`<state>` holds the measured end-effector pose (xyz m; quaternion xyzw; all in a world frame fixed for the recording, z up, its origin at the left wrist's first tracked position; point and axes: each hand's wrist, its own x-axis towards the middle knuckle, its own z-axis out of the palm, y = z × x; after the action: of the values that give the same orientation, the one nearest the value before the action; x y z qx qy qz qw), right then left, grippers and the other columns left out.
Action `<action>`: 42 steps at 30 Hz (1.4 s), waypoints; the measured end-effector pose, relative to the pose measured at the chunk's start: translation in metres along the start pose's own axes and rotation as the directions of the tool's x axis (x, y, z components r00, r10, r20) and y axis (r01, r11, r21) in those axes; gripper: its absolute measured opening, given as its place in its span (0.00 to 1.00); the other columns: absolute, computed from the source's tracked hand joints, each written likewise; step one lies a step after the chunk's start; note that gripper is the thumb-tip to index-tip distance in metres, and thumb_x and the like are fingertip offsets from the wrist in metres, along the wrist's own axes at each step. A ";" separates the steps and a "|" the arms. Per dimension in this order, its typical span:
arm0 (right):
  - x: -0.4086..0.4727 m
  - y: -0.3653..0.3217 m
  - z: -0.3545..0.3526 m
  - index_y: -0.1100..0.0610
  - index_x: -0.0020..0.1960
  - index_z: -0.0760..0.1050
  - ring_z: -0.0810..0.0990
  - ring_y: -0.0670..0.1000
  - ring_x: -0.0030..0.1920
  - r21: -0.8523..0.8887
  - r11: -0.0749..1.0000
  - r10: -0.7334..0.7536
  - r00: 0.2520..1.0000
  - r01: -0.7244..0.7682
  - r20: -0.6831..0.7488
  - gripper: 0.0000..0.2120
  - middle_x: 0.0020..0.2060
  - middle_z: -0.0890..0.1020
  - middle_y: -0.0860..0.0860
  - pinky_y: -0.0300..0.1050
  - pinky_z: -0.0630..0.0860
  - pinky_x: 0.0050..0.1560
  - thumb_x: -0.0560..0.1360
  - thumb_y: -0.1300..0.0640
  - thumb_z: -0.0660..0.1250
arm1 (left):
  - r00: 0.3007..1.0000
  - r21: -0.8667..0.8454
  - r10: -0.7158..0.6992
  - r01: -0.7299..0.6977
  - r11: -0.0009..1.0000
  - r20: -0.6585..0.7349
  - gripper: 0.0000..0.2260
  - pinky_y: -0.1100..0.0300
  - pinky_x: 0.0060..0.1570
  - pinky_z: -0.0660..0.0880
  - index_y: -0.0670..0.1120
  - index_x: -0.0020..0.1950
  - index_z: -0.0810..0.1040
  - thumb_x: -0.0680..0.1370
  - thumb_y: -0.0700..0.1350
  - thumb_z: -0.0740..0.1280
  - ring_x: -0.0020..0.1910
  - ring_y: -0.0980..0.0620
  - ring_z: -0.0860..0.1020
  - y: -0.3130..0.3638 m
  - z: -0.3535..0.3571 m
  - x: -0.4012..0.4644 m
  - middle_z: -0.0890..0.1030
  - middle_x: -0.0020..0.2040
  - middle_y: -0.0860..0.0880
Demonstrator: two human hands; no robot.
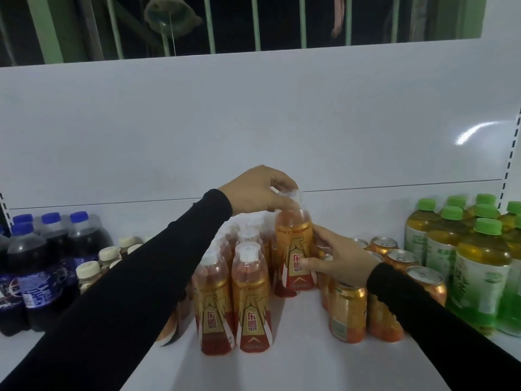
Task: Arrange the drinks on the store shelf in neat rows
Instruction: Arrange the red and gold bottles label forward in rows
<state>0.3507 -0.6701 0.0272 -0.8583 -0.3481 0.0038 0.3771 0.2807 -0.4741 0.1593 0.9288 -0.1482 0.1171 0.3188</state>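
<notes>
I've got both hands on one orange bottle [294,244] here, mid-shelf. My left hand [256,193] pinches its clear cap from above, fingers curled round the top. My right hand [338,258] wraps the label low on the body, thumb across the front. The bottle stands upright, or very nearly, on the white shelf [296,334], at the right edge of its own group and set further back than the front pair.

That front pair [235,300] sits side by side near the shelf edge, labels facing me, with more of the same bottles lined up behind. So the step in hand, as I read it, is seating this one into a new column beside them. There's bare shelf in front of it, between the pair and the orange cans [363,303] to the right.

Next move, I reckon: slide or lift it forward until it lines up with the front pair, label turned out, then let go cleanly. The cans are close on the right, so my right hand needs care not to nudge them. Dark cola bottles [36,266] at far left and green-capped tea bottles [476,266] at far right stand well apart from this.
</notes>
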 end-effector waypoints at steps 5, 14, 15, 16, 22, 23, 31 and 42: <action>0.002 0.008 -0.006 0.48 0.79 0.56 0.67 0.49 0.72 -0.316 0.944 0.110 0.994 -0.097 0.025 0.47 0.75 0.66 0.48 0.44 0.65 0.67 0.68 0.26 0.65 | 0.997 0.146 -0.046 0.036 0.989 0.067 0.20 0.61 0.55 0.79 0.47 0.65 0.79 0.74 0.46 0.76 0.53 0.57 0.79 -0.028 0.022 0.013 0.79 0.60 0.53; 0.002 0.015 0.002 0.55 0.66 0.69 0.71 0.51 0.63 -0.537 0.833 0.188 0.981 -0.135 0.046 0.35 0.67 0.72 0.53 0.47 0.69 0.63 0.75 0.28 0.54 | 0.987 0.290 -0.116 0.081 0.954 0.108 0.21 0.58 0.60 0.75 0.48 0.64 0.80 0.73 0.50 0.76 0.57 0.54 0.78 -0.053 0.042 0.020 0.81 0.59 0.53; 0.002 0.016 0.003 0.56 0.66 0.70 0.71 0.51 0.63 -0.549 0.825 0.187 0.981 -0.133 0.045 0.35 0.67 0.72 0.53 0.47 0.69 0.63 0.75 0.28 0.53 | 0.987 0.303 -0.120 0.082 0.950 0.108 0.20 0.58 0.59 0.75 0.48 0.63 0.80 0.72 0.50 0.76 0.57 0.53 0.78 -0.055 0.043 0.021 0.81 0.58 0.53; 0.003 0.018 0.004 0.56 0.67 0.69 0.70 0.51 0.65 -0.558 0.819 0.190 0.981 -0.131 0.049 0.35 0.68 0.71 0.52 0.47 0.68 0.63 0.75 0.28 0.52 | 0.987 0.313 -0.123 0.084 0.946 0.108 0.19 0.57 0.58 0.76 0.48 0.62 0.81 0.72 0.50 0.76 0.56 0.53 0.79 -0.058 0.044 0.021 0.82 0.56 0.52; 0.001 0.017 0.005 0.55 0.75 0.63 0.66 0.53 0.71 -0.598 0.791 0.212 0.975 -0.128 0.073 0.39 0.74 0.65 0.54 0.49 0.64 0.69 0.76 0.28 0.49 | 0.984 0.325 -0.140 0.098 0.941 0.109 0.19 0.61 0.51 0.74 0.48 0.62 0.80 0.73 0.49 0.76 0.51 0.55 0.77 -0.061 0.042 0.020 0.80 0.51 0.55; 0.001 0.016 0.005 0.54 0.77 0.60 0.63 0.54 0.74 -0.603 0.786 0.225 0.972 -0.135 0.075 0.40 0.76 0.62 0.54 0.50 0.61 0.71 0.76 0.28 0.48 | 0.984 0.326 -0.139 0.096 0.940 0.111 0.19 0.63 0.48 0.72 0.48 0.63 0.80 0.73 0.49 0.75 0.49 0.56 0.76 -0.061 0.042 0.020 0.78 0.49 0.57; -0.001 0.010 0.005 0.54 0.78 0.58 0.60 0.54 0.76 -0.604 0.782 0.249 0.966 -0.155 0.074 0.40 0.78 0.59 0.53 0.50 0.58 0.74 0.76 0.29 0.48 | 0.991 0.257 -0.126 0.108 0.960 0.054 0.21 0.58 0.62 0.74 0.50 0.67 0.78 0.76 0.51 0.73 0.58 0.55 0.78 -0.059 0.023 0.010 0.80 0.61 0.53; -0.002 0.010 0.006 0.53 0.79 0.56 0.57 0.54 0.77 -0.591 0.789 0.259 0.963 -0.168 0.072 0.39 0.79 0.57 0.53 0.50 0.56 0.74 0.77 0.29 0.48 | 0.847 0.363 -0.498 0.530 0.766 -0.187 0.22 0.59 0.51 0.71 0.45 0.63 0.77 0.74 0.54 0.74 0.55 0.49 0.76 -0.117 -0.020 -0.008 0.78 0.61 0.48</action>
<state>0.3535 -0.6717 0.0161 -0.9632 -0.2601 0.0045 0.0679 0.3121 -0.3722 0.1071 0.9733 0.1517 0.0900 0.1469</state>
